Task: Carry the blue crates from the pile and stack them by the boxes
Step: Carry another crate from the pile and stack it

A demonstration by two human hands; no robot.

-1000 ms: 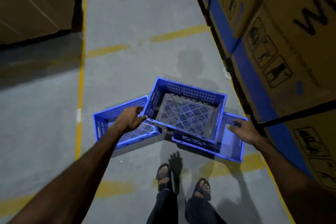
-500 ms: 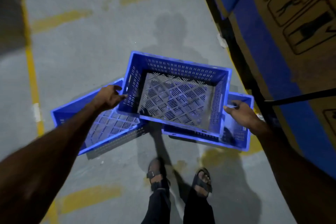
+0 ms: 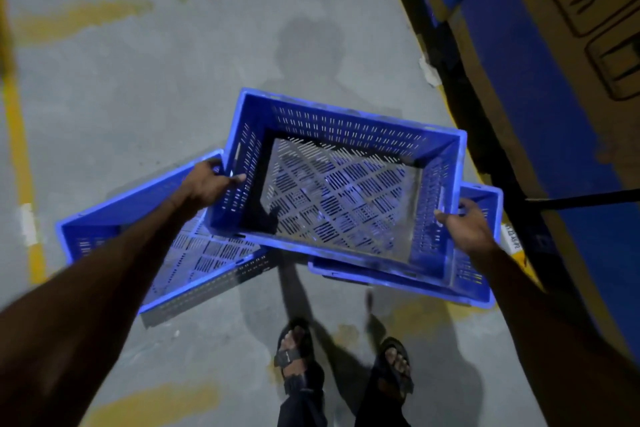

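Left hand [image 3: 211,184] curled round the rim of the carried blue crate [image 3: 343,191] at nine o'clock; right hand [image 3: 465,227] gripping the opposite rim at three o'clock. Held wide at both short ends, probably to keep it level and steady for lowering. Beneath it toward four o'clock, a second crate [image 3: 485,239] on the floor [image 3: 138,87], hard by the cardboard boxes [image 3: 571,45], likely the base of the stack. Toward eight o'clock, a third crate [image 3: 194,260] lying askew. At six o'clock, sandalled feet [image 3: 298,364] planted close, for reach.
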